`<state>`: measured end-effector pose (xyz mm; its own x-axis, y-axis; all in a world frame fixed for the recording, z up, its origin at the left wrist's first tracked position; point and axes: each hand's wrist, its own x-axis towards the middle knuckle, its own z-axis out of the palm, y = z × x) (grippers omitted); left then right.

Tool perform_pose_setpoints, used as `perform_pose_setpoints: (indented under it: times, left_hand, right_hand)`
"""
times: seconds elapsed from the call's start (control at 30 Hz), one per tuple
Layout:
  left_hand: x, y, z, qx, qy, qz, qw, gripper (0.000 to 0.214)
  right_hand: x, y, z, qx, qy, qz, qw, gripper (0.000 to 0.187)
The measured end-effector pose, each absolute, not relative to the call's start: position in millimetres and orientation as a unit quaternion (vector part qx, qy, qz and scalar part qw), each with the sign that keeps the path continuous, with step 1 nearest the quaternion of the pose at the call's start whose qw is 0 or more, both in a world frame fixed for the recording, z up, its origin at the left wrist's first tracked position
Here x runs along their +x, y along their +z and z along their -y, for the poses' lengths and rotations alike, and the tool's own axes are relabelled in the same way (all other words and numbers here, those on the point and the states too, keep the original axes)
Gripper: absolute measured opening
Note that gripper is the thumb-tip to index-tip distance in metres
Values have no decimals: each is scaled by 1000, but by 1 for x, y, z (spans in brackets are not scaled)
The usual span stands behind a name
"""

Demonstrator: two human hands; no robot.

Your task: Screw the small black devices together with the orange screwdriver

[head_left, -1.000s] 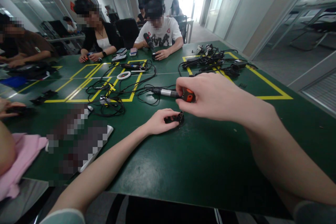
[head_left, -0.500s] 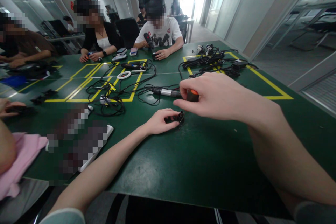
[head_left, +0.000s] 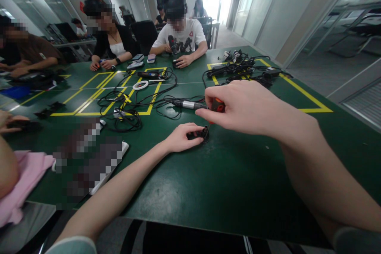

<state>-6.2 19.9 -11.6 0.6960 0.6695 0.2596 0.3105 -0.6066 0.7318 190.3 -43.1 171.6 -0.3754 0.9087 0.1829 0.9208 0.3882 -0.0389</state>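
Observation:
My left hand rests on the green table, its thumb and fingers closed around a small black part with a short upright tube. Much of that part is hidden by the fingers. Above it and to the right, my right hand grips a screwdriver with an orange and black handle. Its thin shaft points down toward the black part; whether the tip touches it I cannot tell. Just behind my hands lies a silver and black electric screwdriver with its cable.
Tangled black cables lie to the left, beside a white ring. Two blurred flat devices are at the near left. Black tools and cords are heaped at the far right. Co-workers sit across the table and at the left.
The screwdriver in my right hand has turned slightly, and its lower end now shows beneath my fingers. My left hand and the black part have stayed put.

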Motion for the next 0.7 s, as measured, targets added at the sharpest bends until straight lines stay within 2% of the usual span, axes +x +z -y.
perform_pose_setpoints:
  times: [0.07, 0.23, 0.33, 0.5, 0.57, 0.67, 0.7]
  left_hand:
    - [-6, -12, -20, 858, 264, -287, 335, 38]
    - [-5, -11, -19, 858, 255, -294, 334, 36]
    - [-5, -11, -20, 859, 253, -292, 336, 34]
    - [-5, -12, -20, 859, 258, -291, 333, 38]
    - [-5, -11, -20, 858, 257, -294, 332, 39]
    - [-5, -11, -20, 860, 253, -297, 330, 37]
    - [-5, -11, -20, 860, 252, -295, 331, 36]
  right_hand:
    - [190, 171, 42, -553, -39, 828, 86, 33]
    - [195, 170, 43, -524, 9, 847, 89, 9]
    - [195, 171, 44, -508, 25, 856, 90, 14]
    - [191, 170, 43, -557, -12, 826, 87, 40]
    - [191, 169, 42, -553, -12, 828, 96, 33]
    - [194, 166, 41, -533, -9, 838, 117, 9]
    - [195, 166, 41, -526, -6, 842, 118, 6]
